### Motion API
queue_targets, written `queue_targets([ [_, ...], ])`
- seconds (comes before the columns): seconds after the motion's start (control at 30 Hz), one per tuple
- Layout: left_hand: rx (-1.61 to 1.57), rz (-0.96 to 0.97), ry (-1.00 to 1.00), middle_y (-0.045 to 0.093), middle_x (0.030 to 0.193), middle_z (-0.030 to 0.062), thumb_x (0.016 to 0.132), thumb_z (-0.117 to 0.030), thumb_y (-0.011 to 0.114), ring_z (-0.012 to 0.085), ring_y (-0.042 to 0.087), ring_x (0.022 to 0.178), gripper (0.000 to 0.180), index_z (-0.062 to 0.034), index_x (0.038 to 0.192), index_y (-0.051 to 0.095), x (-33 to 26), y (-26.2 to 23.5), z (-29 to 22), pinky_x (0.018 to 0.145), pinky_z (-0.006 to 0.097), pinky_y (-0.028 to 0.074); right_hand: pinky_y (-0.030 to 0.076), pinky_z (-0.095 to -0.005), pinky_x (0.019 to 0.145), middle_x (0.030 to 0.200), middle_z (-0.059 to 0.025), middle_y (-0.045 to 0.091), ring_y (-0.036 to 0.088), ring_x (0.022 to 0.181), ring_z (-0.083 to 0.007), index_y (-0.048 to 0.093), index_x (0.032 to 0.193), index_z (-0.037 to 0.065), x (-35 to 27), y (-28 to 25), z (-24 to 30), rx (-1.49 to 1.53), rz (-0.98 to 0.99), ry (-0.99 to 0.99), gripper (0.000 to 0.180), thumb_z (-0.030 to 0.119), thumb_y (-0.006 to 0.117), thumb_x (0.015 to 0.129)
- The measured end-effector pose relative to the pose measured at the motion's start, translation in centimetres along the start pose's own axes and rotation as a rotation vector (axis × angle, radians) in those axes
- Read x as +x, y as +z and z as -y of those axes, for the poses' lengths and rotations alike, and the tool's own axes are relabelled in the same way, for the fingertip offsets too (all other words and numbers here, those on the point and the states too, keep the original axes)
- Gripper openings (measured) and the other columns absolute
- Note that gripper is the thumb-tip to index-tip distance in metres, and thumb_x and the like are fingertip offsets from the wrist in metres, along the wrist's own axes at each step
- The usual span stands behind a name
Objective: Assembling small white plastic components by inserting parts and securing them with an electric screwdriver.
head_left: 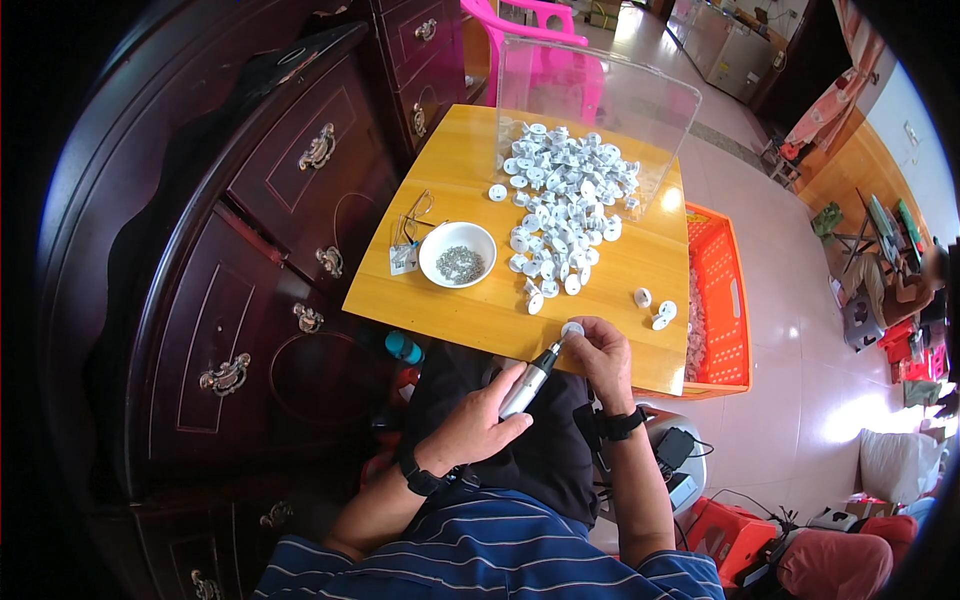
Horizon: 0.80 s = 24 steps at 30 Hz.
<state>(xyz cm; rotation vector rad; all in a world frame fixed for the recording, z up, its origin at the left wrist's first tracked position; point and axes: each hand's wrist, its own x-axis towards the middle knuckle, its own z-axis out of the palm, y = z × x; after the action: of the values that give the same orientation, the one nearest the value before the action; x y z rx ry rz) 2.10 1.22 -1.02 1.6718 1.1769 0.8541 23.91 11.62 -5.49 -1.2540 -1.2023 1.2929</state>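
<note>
My left hand (478, 428) is closed around a silver electric screwdriver (524, 390) with a black nose. The tool slants up and to the right, and its tip meets a small round white plastic part (572, 329). At the table's near edge, my right hand (604, 362) pinches that part between thumb and fingers. Beyond the hands lies a heap of similar white parts (562, 225), some of it inside a clear plastic bin (655, 110) tipped toward me. A white bowl (430, 248) to the left contains small metal pieces, probably screws (460, 265).
Eyeglasses (418, 212) and a small clear packet (403, 262) sit beside the bowl on the wooden table (400, 300). A few loose white parts (662, 316) lie at the right. An orange crate (738, 300) stands against the table's right side; dark drawers (290, 190) flank the left.
</note>
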Motion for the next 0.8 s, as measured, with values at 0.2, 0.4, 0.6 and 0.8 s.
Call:
queue_targets([
  [0.2,-0.001,0.002,-0.019,0.066,0.116,0.0322,0.091,-0.018,0.070,0.0462,0.068,0.105,0.070,-0.0036,0.151,0.038,-0.01,0.03,-0.03,0.088,0.047,0.056,0.054,-0.0229,0.076,0.093,-0.0013,0.075,0.067,0.082,-0.0068,0.073,0.108,0.000,0.00,0.01,-0.05,-0.022,-0.009,0.002,0.018,0.010,0.074,0.093],
  [0.4,-0.021,-0.012,-0.016,0.066,0.118,0.0314,0.091,-0.018,0.070,0.0456,0.068,0.107,0.069,-0.0045,0.151,0.039,-0.13,0.30,0.44,0.089,0.046,0.055,0.054,-0.0229,0.075,0.092,-0.0014,0.075,0.067,0.081,-0.0067,0.073,0.108,0.000,0.09,0.00,-0.37,-0.047,-0.012,-0.004,0.018,0.010,0.074,0.093],
  [0.6,-0.047,-0.002,-0.044,0.066,0.119,0.0302,0.092,-0.018,0.070,0.0448,0.068,0.108,0.068,-0.0049,0.151,0.039,-0.12,0.28,0.29,0.090,0.046,0.055,0.054,-0.0229,0.074,0.090,-0.0014,0.075,0.068,0.080,-0.0067,0.074,0.107,0.000,0.13,0.08,-0.66,-0.022,-0.014,-0.027,0.017,0.010,0.074,0.093],
  [0.8,-0.071,-0.002,-0.061,0.066,0.119,0.0297,0.092,-0.018,0.070,0.0438,0.068,0.109,0.067,-0.0045,0.150,0.040,-0.14,0.41,0.49,0.090,0.045,0.055,0.054,-0.0228,0.073,0.090,-0.0018,0.075,0.068,0.079,-0.0068,0.074,0.106,0.000,0.13,0.16,-0.74,-0.037,-0.022,-0.031,0.016,0.009,0.073,0.093],
])
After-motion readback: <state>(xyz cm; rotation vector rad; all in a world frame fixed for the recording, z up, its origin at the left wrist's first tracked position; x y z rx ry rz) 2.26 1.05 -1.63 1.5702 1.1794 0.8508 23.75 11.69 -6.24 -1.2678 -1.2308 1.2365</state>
